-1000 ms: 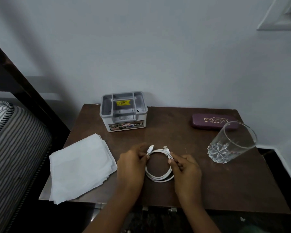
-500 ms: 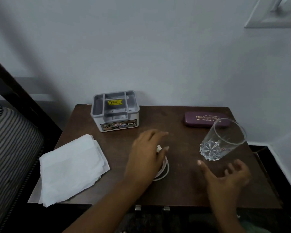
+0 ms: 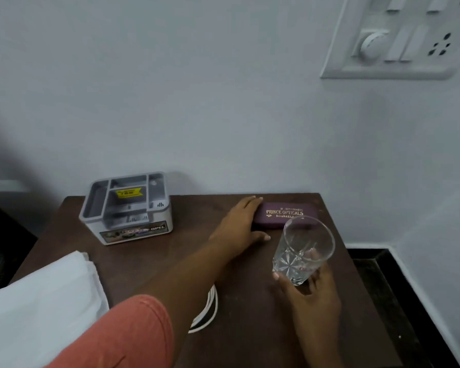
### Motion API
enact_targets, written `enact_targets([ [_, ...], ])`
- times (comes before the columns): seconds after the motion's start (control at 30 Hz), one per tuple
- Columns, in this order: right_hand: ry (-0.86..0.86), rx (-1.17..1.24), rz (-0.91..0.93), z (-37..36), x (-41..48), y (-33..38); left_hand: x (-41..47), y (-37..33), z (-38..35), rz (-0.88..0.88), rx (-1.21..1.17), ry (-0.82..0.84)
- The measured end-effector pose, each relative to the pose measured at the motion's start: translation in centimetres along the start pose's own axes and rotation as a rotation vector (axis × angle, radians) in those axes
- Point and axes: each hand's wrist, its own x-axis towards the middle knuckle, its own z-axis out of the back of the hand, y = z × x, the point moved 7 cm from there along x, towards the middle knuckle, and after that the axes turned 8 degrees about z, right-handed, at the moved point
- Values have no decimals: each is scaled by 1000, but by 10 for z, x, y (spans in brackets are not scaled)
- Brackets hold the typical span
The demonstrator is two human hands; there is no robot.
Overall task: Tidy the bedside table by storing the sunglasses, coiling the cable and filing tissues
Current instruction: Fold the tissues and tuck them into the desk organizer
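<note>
Fingers [image 3: 250, 204] of the left hand [image 3: 238, 227] lay straight and close together against the left end of a purple spectacle case [image 3: 287, 215], thumb spread toward the near side. That case sat by the far right corner of the dark wooden counter [image 3: 250, 346]. Just in front of it, the right hand [image 3: 314, 298] curled its fingers round the base of a tilted clear glass [image 3: 303, 251]. A coiled white cable [image 3: 210, 312] lay near the front edge, partly hidden under the left forearm. White tissues [image 3: 43, 301] overhung the front left corner, and a grey organiser [image 3: 128, 208] stood at the far left corner.
</note>
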Motion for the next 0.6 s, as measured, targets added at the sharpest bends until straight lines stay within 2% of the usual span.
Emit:
enact_targets([
  [0.23, -36, 33, -33, 2, -5, -9, 6, 6, 2, 15, -57, -159],
  [0.47, -53, 48, -53, 10, -18, -7, 9, 8, 6, 47, -78, -151],
  [0.6, 23, 55, 2, 9, -16, 3, -20, 13, 21, 51, -128, -210],
])
